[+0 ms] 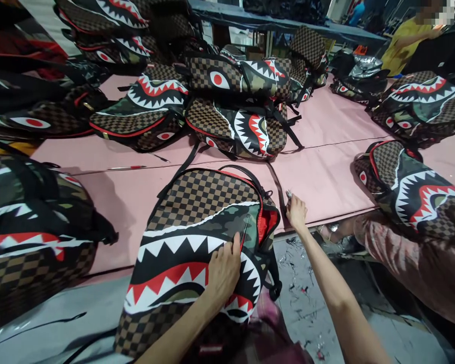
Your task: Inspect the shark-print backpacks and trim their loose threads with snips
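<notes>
A checkered backpack [208, 194] with a shark-mouth print lies in front of me at the table's near edge, its red-lined side opening partly unzipped. My left hand [224, 265] rests on the printed front, fingers together and index finger pointing up beside a thin dark slit or cord; what it holds, if anything, is hidden. To the right of the backpack, my right hand [297, 212] is closed around a small metal tool [288, 194] at the table edge, near a dark strap [276, 182].
Several similar backpacks [238, 76] are piled across the pink tabletop [326, 177]. Another bulky backpack [34, 222] sits at the left. A co-worker's sleeve [405, 263] is close on the right, beside a backpack [413, 182]. Scraps litter the floor [299, 298].
</notes>
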Demonstrator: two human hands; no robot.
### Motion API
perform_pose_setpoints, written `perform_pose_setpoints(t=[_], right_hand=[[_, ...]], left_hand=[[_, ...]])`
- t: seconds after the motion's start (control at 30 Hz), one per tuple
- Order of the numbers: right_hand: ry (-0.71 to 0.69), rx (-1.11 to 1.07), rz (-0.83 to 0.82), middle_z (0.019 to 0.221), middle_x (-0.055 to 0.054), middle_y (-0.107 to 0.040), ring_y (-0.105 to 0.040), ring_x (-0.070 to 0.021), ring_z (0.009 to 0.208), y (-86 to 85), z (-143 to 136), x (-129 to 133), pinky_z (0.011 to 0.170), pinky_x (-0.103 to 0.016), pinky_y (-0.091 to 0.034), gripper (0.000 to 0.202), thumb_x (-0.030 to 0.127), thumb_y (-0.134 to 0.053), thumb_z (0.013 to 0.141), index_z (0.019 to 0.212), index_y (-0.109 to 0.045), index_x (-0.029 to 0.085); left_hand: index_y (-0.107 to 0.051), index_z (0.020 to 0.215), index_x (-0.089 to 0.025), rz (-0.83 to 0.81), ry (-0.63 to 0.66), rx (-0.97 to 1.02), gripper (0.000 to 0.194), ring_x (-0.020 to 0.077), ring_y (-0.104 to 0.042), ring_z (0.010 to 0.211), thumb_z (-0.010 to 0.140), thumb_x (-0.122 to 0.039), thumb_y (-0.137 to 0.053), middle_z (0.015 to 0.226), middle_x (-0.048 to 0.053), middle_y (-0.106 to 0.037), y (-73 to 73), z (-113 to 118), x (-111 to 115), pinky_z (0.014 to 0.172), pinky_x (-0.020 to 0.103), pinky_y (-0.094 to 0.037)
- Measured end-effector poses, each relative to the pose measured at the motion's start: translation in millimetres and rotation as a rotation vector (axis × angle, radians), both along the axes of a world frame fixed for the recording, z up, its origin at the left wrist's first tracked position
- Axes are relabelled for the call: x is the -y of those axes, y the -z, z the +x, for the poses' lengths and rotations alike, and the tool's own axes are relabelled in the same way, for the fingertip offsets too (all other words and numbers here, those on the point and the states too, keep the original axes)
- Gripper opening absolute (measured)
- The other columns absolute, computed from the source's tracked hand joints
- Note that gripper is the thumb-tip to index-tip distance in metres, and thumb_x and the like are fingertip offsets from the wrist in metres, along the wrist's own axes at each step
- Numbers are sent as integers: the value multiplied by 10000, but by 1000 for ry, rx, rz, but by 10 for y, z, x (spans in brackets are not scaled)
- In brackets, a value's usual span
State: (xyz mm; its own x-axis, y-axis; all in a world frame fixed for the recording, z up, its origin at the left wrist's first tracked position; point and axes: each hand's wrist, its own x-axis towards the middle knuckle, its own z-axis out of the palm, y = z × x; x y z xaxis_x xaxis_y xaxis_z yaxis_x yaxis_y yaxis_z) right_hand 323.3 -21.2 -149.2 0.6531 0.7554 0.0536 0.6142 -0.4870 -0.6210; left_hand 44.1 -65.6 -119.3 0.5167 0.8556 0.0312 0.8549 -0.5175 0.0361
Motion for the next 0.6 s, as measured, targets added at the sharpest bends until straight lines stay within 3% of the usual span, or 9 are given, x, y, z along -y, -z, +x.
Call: perform_pose_setpoints(t=[0.1, 0.17, 0.2, 0.27, 0.43, 0.5, 0.6], right_hand=[[-264, 255, 231, 1309, -144, -494, -341, -296, 1276, -121, -388, 163, 1005, -542, -267, 392, 181, -426, 861, 1245, -507, 163], [-657, 332, 377, 1228, -117, -567, -445, -223, 1206, -141, -731, 407, 1008, -450, -328, 367, 186, -401, 890, 1237, -518, 184], [-876, 358, 380, 1228, -105, -574, -459, -206, 1199, -125, -893, 537, 1013, -424, -337, 369, 195, -408, 893, 1246, -514, 192], [-1078, 392, 288, 1272, -87, -555, -425, -202, 1242, -71, -1141, 756, 1033, -418, -320, 371, 221, -403, 909, 1267, -497, 187], [-1065, 345, 152, 1298, -91, -538, -399, -216, 1260, -81, -1353, 889, 1047, -461, -284, 376, 217, -420, 903, 1268, -499, 173], [-1019, 242, 161, 1209, -112, -597, -466, -241, 1179, -153, -1453, 811, 988, -451, -359, 353, 192, -488, 849, 1193, -565, 164], [-842, -24, 250, 994, -88, -660, -565, -215, 962, -244, -1743, 644, 833, -367, -481, 213, 233, -547, 822, 999, -651, 175]], left_hand=[[-347, 1373, -73, -50, -3, -108, 588, 170, -599, 543, 789, -10, -324, 676, 71, -607, -17, 74, -80, 505, 261, -427], [-385, 1354, -80, -72, 2, -82, 550, 173, -595, 505, 806, -58, -346, 622, 58, -605, -69, 21, -116, 451, 242, -380], [-417, 1332, -85, -79, -11, -46, 519, 172, -590, 490, 816, -92, -359, 613, 57, -611, -116, -39, -120, 439, 238, -365], [-457, 1292, -97, -77, -80, 57, 470, 156, -570, 456, 832, -155, -382, 610, 46, -623, -247, -208, -99, 431, 230, -350], [-435, 1254, -113, 4, -218, 328, 427, 115, -526, 433, 837, -196, -398, 558, -38, -573, -528, -533, 81, 441, 198, -359], [-470, 1207, -115, 110, -163, 378, 387, 108, -520, 421, 833, -187, -401, 563, -33, -582, -536, -516, 200, 430, 200, -354], [-486, 1180, -113, 271, 63, 450, 371, 111, -562, 467, 828, -137, -372, 666, 14, -643, -488, -396, 388, 452, 208, -387]])
